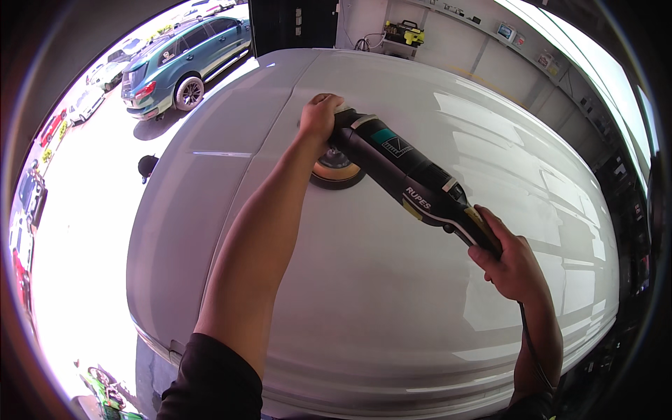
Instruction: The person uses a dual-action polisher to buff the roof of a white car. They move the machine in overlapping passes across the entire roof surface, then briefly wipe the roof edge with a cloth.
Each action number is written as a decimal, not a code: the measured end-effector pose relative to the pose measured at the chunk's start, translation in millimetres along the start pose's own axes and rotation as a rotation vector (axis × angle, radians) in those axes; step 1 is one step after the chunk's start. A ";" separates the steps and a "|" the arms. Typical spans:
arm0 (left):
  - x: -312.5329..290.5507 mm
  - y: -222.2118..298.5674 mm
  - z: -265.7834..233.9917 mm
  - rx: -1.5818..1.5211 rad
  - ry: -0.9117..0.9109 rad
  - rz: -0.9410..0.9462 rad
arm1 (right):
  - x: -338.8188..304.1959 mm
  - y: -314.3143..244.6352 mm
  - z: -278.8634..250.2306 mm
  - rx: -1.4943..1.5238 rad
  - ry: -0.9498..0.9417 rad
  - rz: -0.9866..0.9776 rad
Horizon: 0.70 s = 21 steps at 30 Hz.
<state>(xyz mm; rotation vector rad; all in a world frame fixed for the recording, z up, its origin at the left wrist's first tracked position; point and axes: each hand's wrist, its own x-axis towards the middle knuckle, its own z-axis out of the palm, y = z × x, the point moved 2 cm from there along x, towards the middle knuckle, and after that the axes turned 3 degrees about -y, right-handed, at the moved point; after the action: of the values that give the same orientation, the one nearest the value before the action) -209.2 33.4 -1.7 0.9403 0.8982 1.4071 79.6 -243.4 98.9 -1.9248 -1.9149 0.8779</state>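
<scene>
Both forearms enter from the lower edge; dark sleeves at the elbows. Left hand [320,115] is extended far fwd, fingers curled down over the head of the black elongated electric polisher [409,183]. Right hand [513,264] sits nearer the body, fingers wrapped closed around the rear grip of the same tool.

Tool position: on the glossy white curved car panel [392,301], approx. mid-panel, toward its far half. Round orange-tan polishing pad [336,170] lies flat on the paint, directly below and just right of the left hand.

Key relation: long axis of the polisher runs diagonally, from far-left (pad end) to near-right (grip end). Left hand bears on the pad end; right hand holds the tail. Black power cord [526,329] leaves the grip and runs along the right forearm; its lower run is prob. hidden by the arm.

Count: 1 polisher, 1 pad, 1 cord, 2 hands, both on the tool.

Surroundings: teal parked car [183,61] outside, far left; yellow-black machine [404,32] on a shelf at the back wall.
</scene>
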 end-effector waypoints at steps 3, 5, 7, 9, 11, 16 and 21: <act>30.6 -15.5 21.1 -0.018 0.010 -0.086 | 36.7 -0.6 -34.5 0.065 0.001 0.062; 55.8 -21.4 19.1 0.187 0.007 -0.087 | 54.6 11.7 -44.3 0.132 -0.057 0.080; 80.1 -24.0 8.6 0.314 -0.002 -0.148 | 73.7 21.0 -28.5 0.199 -0.113 0.128; 87.4 -13.5 -21.4 0.294 0.011 -0.171 | 89.4 15.7 -3.2 0.294 -0.165 0.132; 87.3 10.2 -71.1 0.290 0.080 -0.157 | 111.3 -8.2 22.8 0.273 -0.206 0.073; 72.4 56.6 -176.2 0.263 0.190 -0.131 | 152.6 -62.6 72.2 0.240 -0.302 -0.119; 45.6 60.7 -180.2 0.271 0.274 -0.075 | 151.0 -73.1 72.1 0.135 -0.252 -0.088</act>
<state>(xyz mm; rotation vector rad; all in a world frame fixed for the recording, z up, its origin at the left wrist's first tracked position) -399.6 76.5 -12.9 0.9147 1.3424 1.3930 -32.1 -106.1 54.1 -1.7073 -2.0012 1.2382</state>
